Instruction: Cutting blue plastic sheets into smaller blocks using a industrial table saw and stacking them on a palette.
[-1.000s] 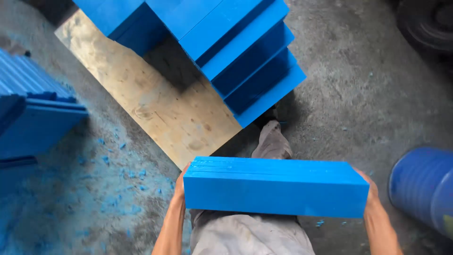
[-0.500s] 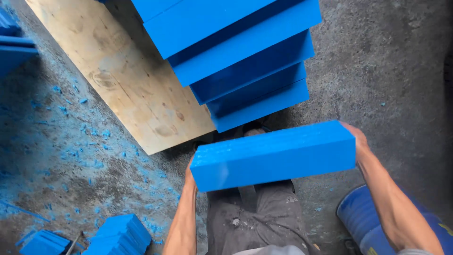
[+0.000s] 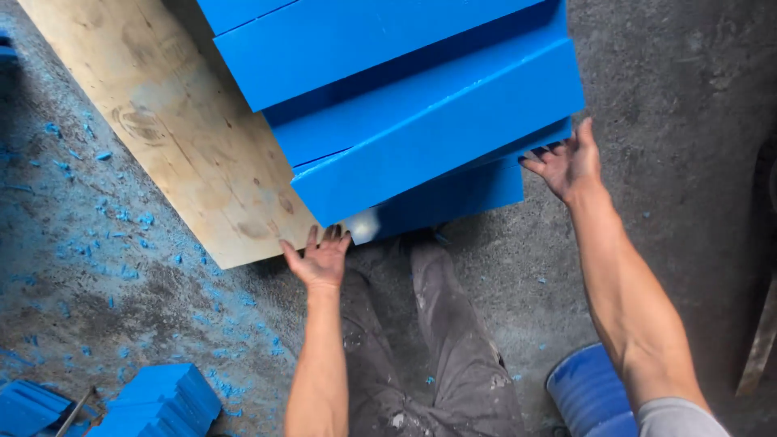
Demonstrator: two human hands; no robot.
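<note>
Now blue block sits on top of stack of blue blocks, stack on wooden board. Left hand spread, fingertips touching block's near left corner. Right hand open, fingers against block's right end. Blue drum near right arm. Blue shavings scattered on floor.
</note>
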